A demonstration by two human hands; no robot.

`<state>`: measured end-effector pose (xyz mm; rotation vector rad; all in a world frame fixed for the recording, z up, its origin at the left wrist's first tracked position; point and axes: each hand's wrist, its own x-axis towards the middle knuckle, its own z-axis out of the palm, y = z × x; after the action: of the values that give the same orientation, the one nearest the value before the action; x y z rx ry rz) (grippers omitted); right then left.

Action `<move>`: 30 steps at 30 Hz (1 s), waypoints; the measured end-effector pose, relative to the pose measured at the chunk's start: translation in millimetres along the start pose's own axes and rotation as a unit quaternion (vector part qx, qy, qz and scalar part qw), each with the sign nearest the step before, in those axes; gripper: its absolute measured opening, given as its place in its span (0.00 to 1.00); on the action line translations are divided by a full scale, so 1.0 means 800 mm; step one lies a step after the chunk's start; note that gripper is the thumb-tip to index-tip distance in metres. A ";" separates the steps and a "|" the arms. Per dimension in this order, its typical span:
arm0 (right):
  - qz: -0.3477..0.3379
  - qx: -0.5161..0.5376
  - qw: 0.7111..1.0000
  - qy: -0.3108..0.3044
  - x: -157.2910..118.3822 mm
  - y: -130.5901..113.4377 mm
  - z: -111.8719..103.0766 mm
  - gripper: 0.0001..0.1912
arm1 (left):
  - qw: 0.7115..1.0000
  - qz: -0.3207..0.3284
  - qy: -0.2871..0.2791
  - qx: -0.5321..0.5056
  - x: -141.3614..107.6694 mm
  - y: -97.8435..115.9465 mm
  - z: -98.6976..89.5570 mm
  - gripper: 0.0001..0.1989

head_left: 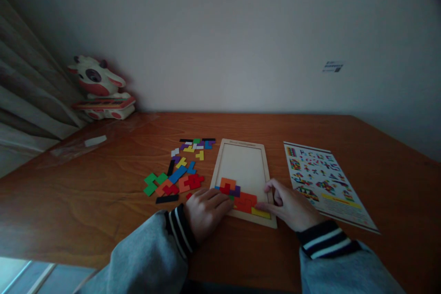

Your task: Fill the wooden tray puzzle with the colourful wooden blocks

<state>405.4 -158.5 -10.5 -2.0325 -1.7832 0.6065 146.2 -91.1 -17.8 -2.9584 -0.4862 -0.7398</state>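
A wooden puzzle tray (241,161) lies flat on the brown table, its near end filled with coloured block pieces (237,195). My left hand (206,211) rests at the tray's near-left corner, fingertips on the pieces there. On the opposite side, my right hand (291,204) presses the tray's near-right edge, fingers close to a yellow piece (261,213). Neither hand holds a piece that I can see. A loose pile of coloured pieces (179,170) lies to the left of the tray.
A printed pattern sheet (324,181) lies right of the tray. At the far left corner a cow-shaped toy (99,89) stands against the wall, with a clear plastic bag (79,147) in front of it and a curtain (27,101) alongside.
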 end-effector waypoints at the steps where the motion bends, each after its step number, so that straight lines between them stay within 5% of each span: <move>1: 0.000 0.001 1.000 0.005 0.000 0.000 0.000 0.23 | 1.000 0.000 -0.001 -0.001 0.000 0.000 0.000 0.13; 13: 0.024 0.008 1.000 0.015 0.004 -0.006 0.001 0.23 | 1.000 -0.015 0.010 -0.023 0.000 0.001 -0.002 0.13; 18: 0.046 0.002 0.998 0.037 0.007 -0.010 0.003 0.22 | 0.981 -0.134 0.083 -0.113 0.010 0.012 -0.012 0.10; 21: 0.015 0.057 0.998 0.038 0.007 -0.020 -0.005 0.21 | 0.932 -0.237 0.098 -0.255 0.016 0.016 -0.019 0.10; 25: -0.069 0.197 0.978 -0.031 0.003 -0.049 -0.013 0.19 | 0.790 -0.368 0.063 -0.486 0.021 0.017 -0.020 0.16; 28: -0.095 0.277 0.953 -0.076 -0.002 -0.072 -0.012 0.19 | 0.695 -0.400 0.067 -0.594 0.023 0.018 -0.017 0.20; 30: -0.100 0.315 0.940 -0.091 -0.003 -0.083 -0.008 0.20 | 0.675 -0.390 0.075 -0.622 0.025 0.020 -0.017 0.21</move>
<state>353.8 -152.4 30.9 -1.3809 -1.5830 1.1535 161.7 -101.9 3.5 -3.5573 -2.0015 -2.0813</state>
